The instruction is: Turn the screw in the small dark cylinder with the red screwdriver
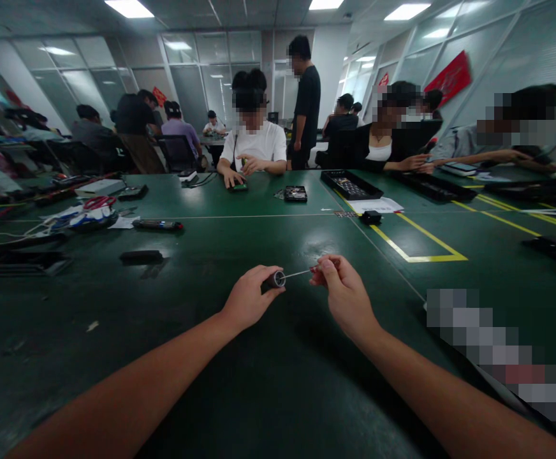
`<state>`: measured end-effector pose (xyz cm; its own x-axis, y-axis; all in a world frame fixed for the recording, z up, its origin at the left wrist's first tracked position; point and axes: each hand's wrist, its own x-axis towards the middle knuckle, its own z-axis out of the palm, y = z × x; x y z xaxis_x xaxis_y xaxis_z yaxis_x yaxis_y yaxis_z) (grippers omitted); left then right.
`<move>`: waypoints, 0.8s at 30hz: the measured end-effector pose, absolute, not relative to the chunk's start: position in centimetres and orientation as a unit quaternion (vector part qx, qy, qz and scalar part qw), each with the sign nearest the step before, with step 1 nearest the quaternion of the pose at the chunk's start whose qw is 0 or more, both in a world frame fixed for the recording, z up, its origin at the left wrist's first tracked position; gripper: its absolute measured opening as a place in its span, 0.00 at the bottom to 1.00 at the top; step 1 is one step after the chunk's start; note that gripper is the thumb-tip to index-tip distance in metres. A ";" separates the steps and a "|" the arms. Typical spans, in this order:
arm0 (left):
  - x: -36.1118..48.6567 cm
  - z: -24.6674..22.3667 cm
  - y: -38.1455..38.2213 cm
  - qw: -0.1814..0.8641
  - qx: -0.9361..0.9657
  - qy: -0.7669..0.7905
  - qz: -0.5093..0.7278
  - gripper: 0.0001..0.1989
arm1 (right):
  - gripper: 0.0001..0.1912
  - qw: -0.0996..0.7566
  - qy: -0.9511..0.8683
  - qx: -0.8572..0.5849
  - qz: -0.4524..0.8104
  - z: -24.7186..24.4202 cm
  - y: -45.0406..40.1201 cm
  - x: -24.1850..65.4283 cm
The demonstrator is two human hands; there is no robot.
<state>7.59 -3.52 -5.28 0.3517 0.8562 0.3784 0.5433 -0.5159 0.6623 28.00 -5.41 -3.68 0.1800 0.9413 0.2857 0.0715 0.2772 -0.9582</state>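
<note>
My left hand (249, 298) is closed around a short dark cylinder (277, 278), its round open end turned toward my right hand. Between thumb and fingers my right hand (342, 287) grips a thin metal rod (297, 275), perhaps a slim tool; a small reddish part shows at the fingertips. The rod's far tip reaches the mouth of the cylinder; whether it goes inside I cannot tell. Both hands are above the green table (240, 389). The rest of the cylinder is hidden by my left hand.
A dark block (141, 257) and a pen-like electric screwdriver (158, 225) lie to the left, near bundled cables (91, 217). Ahead are a small black box (370, 217), a parts tray (351, 185) and yellow tape (435, 259). Across the table a person (254, 143) handles a small device.
</note>
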 end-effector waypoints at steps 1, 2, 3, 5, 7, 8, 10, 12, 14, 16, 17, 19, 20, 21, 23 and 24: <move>7.6 -5.3 -3.5 0.217 0.793 0.440 0.361 0.17 | 0.16 0.601 -0.529 -0.479 0.360 -3.7 -5.4 28.0; 7.6 -5.4 -3.5 0.217 0.793 0.440 0.362 0.17 | 0.16 0.601 -0.530 -0.479 0.359 -3.6 -5.4 28.0; 7.5 -5.4 -3.5 0.216 0.793 0.441 0.360 0.17 | 0.16 0.599 -0.532 -0.479 0.358 -3.6 -5.5 28.0; 7.5 -5.5 -3.5 0.216 0.794 0.444 0.355 0.18 | 0.17 0.593 -0.541 -0.479 0.354 -3.4 -5.6 27.9; 7.4 -5.6 -3.5 0.217 0.794 0.446 0.352 0.18 | 0.17 0.585 -0.551 -0.478 0.353 -3.1 -5.8 27.9; 7.4 -5.7 -3.5 0.217 0.793 0.446 0.353 0.18 | 0.17 0.583 -0.554 -0.477 0.355 -2.9 -5.9 27.9; 7.4 -5.7 -3.5 0.216 0.793 0.446 0.353 0.18 | 0.19 0.575 -0.560 -0.479 0.355 -2.6 -6.1 28.0; 7.5 -5.7 -3.5 0.214 0.794 0.449 0.350 0.19 | 0.22 0.561 -0.572 -0.491 0.342 -2.4 -6.2 28.1; 7.4 -5.5 -3.5 0.217 0.793 0.454 0.343 0.18 | 0.21 0.545 -0.587 -0.503 0.326 -2.3 -6.3 28.3; 7.4 -5.4 -3.5 0.221 0.793 0.455 0.340 0.18 | 0.17 0.551 -0.589 -0.498 0.319 -2.3 -6.4 28.4; 7.4 -5.3 -3.6 0.222 0.793 0.454 0.340 0.18 | 0.15 0.558 -0.587 -0.492 0.319 -2.4 -6.5 28.4; 7.3 -5.2 -3.7 0.223 0.793 0.452 0.342 0.18 | 0.14 0.573 -0.583 -0.480 0.317 -2.5 -6.5 28.2; 7.3 -5.2 -3.7 0.225 0.792 0.452 0.343 0.18 | 0.14 0.578 -0.582 -0.477 0.315 -2.6 -6.5 28.0; 7.4 -5.2 -3.8 0.228 0.789 0.453 0.346 0.18 | 0.14 0.580 -0.581 -0.478 0.314 -2.7 -6.5 27.9; 7.5 -5.2 -3.8 0.233 0.784 0.453 0.356 0.18 | 0.14 0.594 -0.557 -0.480 0.327 -3.0 -6.2 27.8; 7.6 -5.2 -3.8 0.228 0.785 0.449 0.362 0.18 | 0.14 0.603 -0.533 -0.479 0.349 -3.2 -6.0 27.8</move>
<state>7.56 -3.80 -5.24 0.3348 0.8692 0.3638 0.5395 -0.4934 0.6823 27.80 -5.97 -3.17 0.1870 0.9324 0.3093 0.0894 0.2974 -0.9506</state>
